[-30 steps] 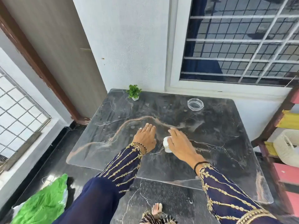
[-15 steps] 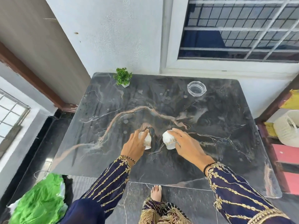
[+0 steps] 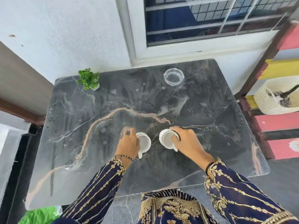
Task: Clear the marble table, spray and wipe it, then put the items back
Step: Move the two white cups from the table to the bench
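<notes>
A dark marble table [image 3: 202, 110] with a pinkish vein fills the middle of the head view. My left hand [image 3: 128, 143] grips a white cup [image 3: 144, 143] near the table's middle. Beside it, my right hand [image 3: 186, 141] grips a second white cup [image 3: 166, 138] with a gold rim. Both cups are tilted with their open sides facing me; I cannot tell whether they touch the marble. A small green plant in a white pot [image 3: 88, 79] stands at the far left corner. A clear glass ashtray [image 3: 174, 77] sits at the far edge, right of centre.
A white wall and a barred window lie behind the table. At the right stands a red and yellow painted shelf [image 3: 278, 123] holding a white woven basket [image 3: 275, 96]. A green plastic bag [image 3: 38, 215] lies on the dark floor at lower left.
My hands went from lying over the cups on the marble to gripping one cup each and tipping them up. The camera moved closer over the table.
</notes>
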A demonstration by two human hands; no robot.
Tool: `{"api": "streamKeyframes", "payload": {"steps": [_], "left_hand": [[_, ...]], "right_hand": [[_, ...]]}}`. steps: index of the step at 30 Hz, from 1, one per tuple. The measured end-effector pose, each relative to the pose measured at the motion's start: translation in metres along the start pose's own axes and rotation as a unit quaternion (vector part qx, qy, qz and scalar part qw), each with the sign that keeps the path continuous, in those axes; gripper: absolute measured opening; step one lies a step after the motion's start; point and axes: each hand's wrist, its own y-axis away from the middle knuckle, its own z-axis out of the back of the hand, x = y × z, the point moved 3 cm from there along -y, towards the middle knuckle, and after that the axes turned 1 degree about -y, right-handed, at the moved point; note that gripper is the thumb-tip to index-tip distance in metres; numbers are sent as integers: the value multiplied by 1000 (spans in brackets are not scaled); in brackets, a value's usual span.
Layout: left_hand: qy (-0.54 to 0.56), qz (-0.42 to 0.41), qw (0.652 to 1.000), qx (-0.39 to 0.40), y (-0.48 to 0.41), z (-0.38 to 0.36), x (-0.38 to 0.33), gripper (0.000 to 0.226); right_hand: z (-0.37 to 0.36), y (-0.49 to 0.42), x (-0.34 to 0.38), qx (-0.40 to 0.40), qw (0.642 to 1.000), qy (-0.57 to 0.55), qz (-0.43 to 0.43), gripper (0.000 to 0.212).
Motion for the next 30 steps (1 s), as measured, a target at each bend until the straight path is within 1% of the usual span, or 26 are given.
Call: {"api": "streamKeyframes", "payload": {"steps": [3, 6, 7, 9, 13, 14, 16, 18, 20, 22, 24, 28, 30], "left_hand": [[49, -11, 998, 28, -10, -4, -33, 27], [121, -23, 991, 52, -16, -8, -77, 32], [138, -31, 988, 60, -18, -13, -95, 29], [136, -52, 987, 67, -22, -22, -131, 21], [130, -70, 986, 81, -27, -45, -202, 19], [117, -74, 987, 82, -28, -52, -225, 20], [107, -74, 988, 85, -27, -62, -263, 27], [114, -69, 986, 95, -26, -75, -306, 33], [126, -61, 983, 114, -25, -96, -355, 27], [174, -42, 974, 140, -24, -118, -402, 19], [207, -30, 964, 162, -26, -146, -449, 17], [220, -28, 952, 211, -34, -214, -532, 18], [204, -26, 950, 237, -42, -256, -565, 23]], "right_hand": [[17, 7, -29, -18, 998, -37, -42, 36], [40, 16, -60, -43, 996, -48, -68, 33], [50, 19, -73, -51, 994, -52, -77, 31], [70, 23, -97, -63, 992, -62, -90, 28], [115, 27, -148, -86, 989, -78, -89, 24], [130, 28, -166, -89, 989, -83, -89, 24], [154, 30, -197, -84, 988, -97, -87, 24], [182, 32, -233, -81, 987, -110, -87, 21], [212, 37, -281, -84, 986, -111, -88, 20], [236, 43, -328, -87, 985, -115, -94, 23], [256, 50, -380, -82, 983, -116, -114, 26], [278, 63, -477, -89, 977, -106, -165, 25], [279, 65, -524, -89, 971, -94, -203, 26]]}}
